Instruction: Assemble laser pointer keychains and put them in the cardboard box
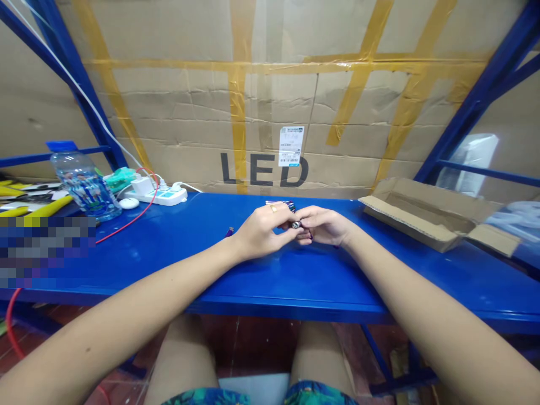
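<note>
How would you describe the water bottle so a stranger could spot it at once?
Find the long blue bench in front of the cardboard wall marked LED and go to its left end. The water bottle stands upright there, just left of the white power strip. It alone is clear plastic, with a blue cap and blue printed label.
</note>
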The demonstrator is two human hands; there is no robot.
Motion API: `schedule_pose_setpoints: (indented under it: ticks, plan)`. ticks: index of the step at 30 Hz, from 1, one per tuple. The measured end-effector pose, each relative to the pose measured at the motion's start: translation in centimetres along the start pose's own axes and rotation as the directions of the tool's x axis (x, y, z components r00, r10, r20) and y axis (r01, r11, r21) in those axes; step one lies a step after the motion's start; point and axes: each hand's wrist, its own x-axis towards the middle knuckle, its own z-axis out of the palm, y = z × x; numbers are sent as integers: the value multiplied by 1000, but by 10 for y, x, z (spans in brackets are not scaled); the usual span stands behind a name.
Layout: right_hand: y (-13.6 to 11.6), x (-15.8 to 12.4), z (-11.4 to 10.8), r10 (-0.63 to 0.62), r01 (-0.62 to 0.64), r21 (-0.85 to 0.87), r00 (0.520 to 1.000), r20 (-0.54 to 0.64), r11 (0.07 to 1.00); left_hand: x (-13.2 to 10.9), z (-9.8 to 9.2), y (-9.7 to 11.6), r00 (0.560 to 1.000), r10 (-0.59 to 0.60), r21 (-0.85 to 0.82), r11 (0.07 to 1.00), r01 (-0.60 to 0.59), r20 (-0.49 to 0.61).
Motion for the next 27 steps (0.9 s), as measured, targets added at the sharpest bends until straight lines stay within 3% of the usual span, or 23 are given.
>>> schedule_pose_setpoints:
  ticks: [4, 18, 27]
  plan:
    - [1, 1, -4, -11, 10, 5, 999, 38, 1000, 1, 1, 3, 998, 58, 16, 998, -58, -2]
    - [4, 2, -7, -30, 32, -15, 995, 93, 999, 2, 2, 6, 996, 83, 43, 995, -85, 32]
    - [5, 2, -5, -39, 44, -36, 991, 124, 998, 2, 1, 5, 989, 146, 57, 988, -145, -30]
